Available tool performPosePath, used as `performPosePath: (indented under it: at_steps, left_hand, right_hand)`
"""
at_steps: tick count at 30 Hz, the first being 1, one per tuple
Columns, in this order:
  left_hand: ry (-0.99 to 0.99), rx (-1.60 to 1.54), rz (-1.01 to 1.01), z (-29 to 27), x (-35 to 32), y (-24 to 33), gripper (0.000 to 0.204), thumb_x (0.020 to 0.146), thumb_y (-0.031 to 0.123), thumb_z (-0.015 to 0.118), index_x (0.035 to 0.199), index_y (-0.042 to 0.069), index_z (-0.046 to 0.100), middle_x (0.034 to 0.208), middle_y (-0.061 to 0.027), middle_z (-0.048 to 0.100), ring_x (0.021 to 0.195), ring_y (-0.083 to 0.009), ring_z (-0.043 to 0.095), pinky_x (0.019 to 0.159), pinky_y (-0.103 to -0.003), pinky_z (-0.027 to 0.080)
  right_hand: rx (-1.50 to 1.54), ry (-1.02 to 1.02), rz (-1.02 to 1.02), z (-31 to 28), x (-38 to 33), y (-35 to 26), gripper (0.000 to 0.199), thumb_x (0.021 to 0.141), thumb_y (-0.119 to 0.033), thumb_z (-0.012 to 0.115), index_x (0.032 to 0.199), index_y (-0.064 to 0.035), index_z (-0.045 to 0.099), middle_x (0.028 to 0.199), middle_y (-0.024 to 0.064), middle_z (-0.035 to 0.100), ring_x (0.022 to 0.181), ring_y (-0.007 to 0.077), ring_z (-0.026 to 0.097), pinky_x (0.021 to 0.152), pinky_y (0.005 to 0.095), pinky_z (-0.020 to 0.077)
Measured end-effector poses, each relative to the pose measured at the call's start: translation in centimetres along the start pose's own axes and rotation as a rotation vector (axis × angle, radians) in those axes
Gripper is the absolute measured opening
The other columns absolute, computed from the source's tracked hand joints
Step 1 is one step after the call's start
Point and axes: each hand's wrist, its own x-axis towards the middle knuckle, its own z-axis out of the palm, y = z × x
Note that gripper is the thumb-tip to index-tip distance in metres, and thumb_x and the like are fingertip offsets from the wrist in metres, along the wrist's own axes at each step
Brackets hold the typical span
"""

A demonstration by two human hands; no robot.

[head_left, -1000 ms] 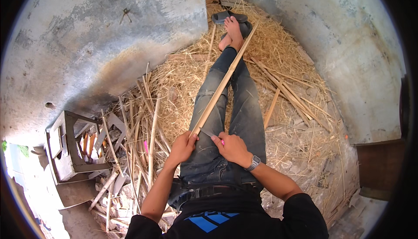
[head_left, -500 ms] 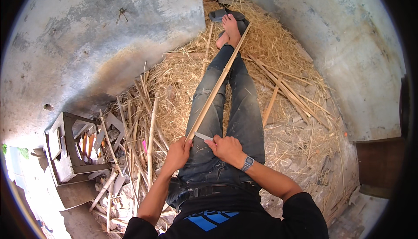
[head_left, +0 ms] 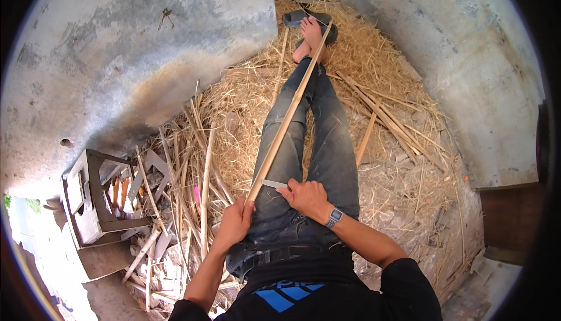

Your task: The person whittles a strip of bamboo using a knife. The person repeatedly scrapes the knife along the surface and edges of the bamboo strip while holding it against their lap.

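A long, flat bamboo strip (head_left: 288, 120) slants over my outstretched legs, from my lap up to my bare feet. My left hand (head_left: 236, 220) is closed round its near end. In my right hand (head_left: 308, 199) is a knife (head_left: 273, 184), its handle hidden by the fingers. The pale blade points left, and its tip is at the strip's right edge, a little beyond my left hand. Whether the edge bites into the strip I cannot tell.
Straw and shavings (head_left: 374, 52) cover the ground around my legs. More strips (head_left: 397, 128) lie to the right, and a heap of sticks (head_left: 193, 175) to the left beside a box-like frame (head_left: 93, 198). Grey walls (head_left: 146, 46) rise on both sides. Dark sandals (head_left: 296, 17) lie by my feet.
My left hand has drawn the strip's near end slightly toward me and down-left. The knife hand has stayed almost in place, so the gap between my hands is wider.
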Motion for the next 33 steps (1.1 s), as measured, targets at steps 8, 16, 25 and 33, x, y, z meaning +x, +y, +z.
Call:
performPosePath:
  at_steps: [8, 16, 25, 33]
  left_hand:
    - [-0.143, -0.133, -0.141, 0.2, -3.1, -0.8, 0.036, 0.111, 0.032, 0.051, 0.094, 0.004, 0.065, 0.060, -0.0063, 0.058, 0.053, -0.0179, 0.056, 0.056, -0.036, 0.046]
    - [-0.135, -0.269, -0.187, -1.3, -7.3, -2.4, 0.037, 0.111, 0.035, 0.051, 0.093, 0.005, 0.065, 0.060, -0.0024, 0.056, 0.054, -0.0119, 0.054, 0.054, -0.031, 0.043]
    - [-0.030, -0.179, -0.010, 0.3, 0.8, -1.1, 0.034, 0.110, 0.031, 0.053, 0.094, 0.003, 0.066, 0.059, -0.0061, 0.058, 0.054, -0.0175, 0.057, 0.056, -0.035, 0.046]
    - [-0.062, -0.122, 0.035, 1.7, 3.6, 0.2, 0.037, 0.110, 0.033, 0.052, 0.094, 0.003, 0.066, 0.059, -0.0065, 0.058, 0.054, -0.0185, 0.059, 0.056, -0.036, 0.046]
  right_hand:
    - [0.041, 0.186, 0.340, -0.6, 2.7, 3.8, 0.053, 0.106, -0.052, 0.053, 0.083, -0.0057, 0.067, 0.066, 0.0263, 0.067, 0.064, 0.0486, 0.068, 0.058, 0.0596, 0.0531]
    - [0.250, 0.192, 0.411, -2.9, 2.7, 2.4, 0.045, 0.107, -0.042, 0.055, 0.088, -0.0025, 0.065, 0.074, 0.0242, 0.070, 0.075, 0.0495, 0.068, 0.067, 0.0571, 0.0525]
    - [0.687, 0.051, 0.288, -5.5, 0.8, 4.6, 0.030, 0.106, -0.027, 0.060, 0.123, -0.0034, 0.058, 0.080, 0.0150, 0.070, 0.068, 0.0326, 0.068, 0.066, 0.0432, 0.0523]
    - [0.322, -0.077, 0.179, -4.0, -2.3, 2.4, 0.045, 0.105, -0.046, 0.058, 0.107, -0.0013, 0.065, 0.077, 0.0262, 0.069, 0.074, 0.0487, 0.068, 0.066, 0.0559, 0.0526]
